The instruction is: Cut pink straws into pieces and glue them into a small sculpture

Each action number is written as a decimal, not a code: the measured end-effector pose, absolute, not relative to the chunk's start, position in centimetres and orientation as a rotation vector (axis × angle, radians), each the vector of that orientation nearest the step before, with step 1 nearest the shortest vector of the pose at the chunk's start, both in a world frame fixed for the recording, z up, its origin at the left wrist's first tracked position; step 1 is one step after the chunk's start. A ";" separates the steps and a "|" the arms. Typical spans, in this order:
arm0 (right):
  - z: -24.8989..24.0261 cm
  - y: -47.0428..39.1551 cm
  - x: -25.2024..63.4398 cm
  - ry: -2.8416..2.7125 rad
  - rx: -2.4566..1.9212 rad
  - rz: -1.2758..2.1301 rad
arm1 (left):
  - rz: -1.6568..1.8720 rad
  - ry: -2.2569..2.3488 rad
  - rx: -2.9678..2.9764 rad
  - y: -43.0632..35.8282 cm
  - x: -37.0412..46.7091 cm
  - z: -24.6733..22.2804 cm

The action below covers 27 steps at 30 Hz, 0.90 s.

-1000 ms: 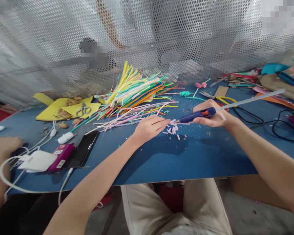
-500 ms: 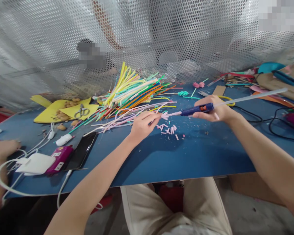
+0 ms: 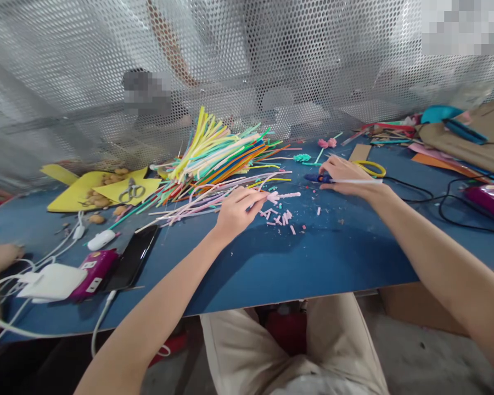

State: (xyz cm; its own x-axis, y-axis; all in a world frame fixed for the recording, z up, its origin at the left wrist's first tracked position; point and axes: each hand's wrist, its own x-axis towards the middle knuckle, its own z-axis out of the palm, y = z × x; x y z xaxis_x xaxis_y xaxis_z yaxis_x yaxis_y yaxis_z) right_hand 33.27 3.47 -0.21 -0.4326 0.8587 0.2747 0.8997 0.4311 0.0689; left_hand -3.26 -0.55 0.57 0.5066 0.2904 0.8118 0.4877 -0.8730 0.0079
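Note:
My left hand (image 3: 237, 213) is closed in a pinch on a pale pink pipe cleaner (image 3: 289, 195) that points right, with short pink pieces clustered near the fingertips. Just below lie loose cut pink pieces (image 3: 285, 218) and a few green bits. On the right, my right hand (image 3: 346, 174) is low at the table, its fingers around a dark blue glue gun (image 3: 318, 178). The gun is tipped on its side, and a long clear glue stick (image 3: 360, 181) runs from its back across my palm.
A heap of coloured pipe cleaners (image 3: 222, 156) lies at the back. To the left are scissors (image 3: 132, 191) on yellow paper, a phone (image 3: 136, 257), a white charger (image 3: 55, 281) and another person's hand (image 3: 2, 260). Yellow tape (image 3: 372, 168) and a black cable (image 3: 415, 192) are rightward.
My right hand has taken the glue gun away from the pink pipe cleaner, back and down to the table. The left hand keeps its pinch. A pink piece now lies farther right.

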 end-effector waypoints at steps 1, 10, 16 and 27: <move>-0.4 3.4 33.4 -2.472 -1.581 -0.381 | -1.290 -0.666 -2.534 -0.5 -3.3 0.5; 0.9 3.3 35.3 -2.319 -1.671 -0.207 | -1.215 -0.818 -2.623 -0.5 -2.9 0.6; 4.0 1.0 32.2 -2.537 -1.293 0.521 | -1.258 -0.876 -2.619 -0.3 -2.9 0.4; 1.9 0.3 30.4 -2.683 -1.246 0.889 | -1.187 -0.879 -2.626 -0.4 -2.8 0.0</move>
State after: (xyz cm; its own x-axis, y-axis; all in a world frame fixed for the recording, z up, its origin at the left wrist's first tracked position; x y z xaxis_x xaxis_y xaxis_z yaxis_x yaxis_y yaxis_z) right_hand 30.35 0.26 1.91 -0.6732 0.7155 -0.1866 0.6853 0.5089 -0.5210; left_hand -2.77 -0.41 0.05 0.5214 0.4561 0.7212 0.5570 -0.8222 0.1173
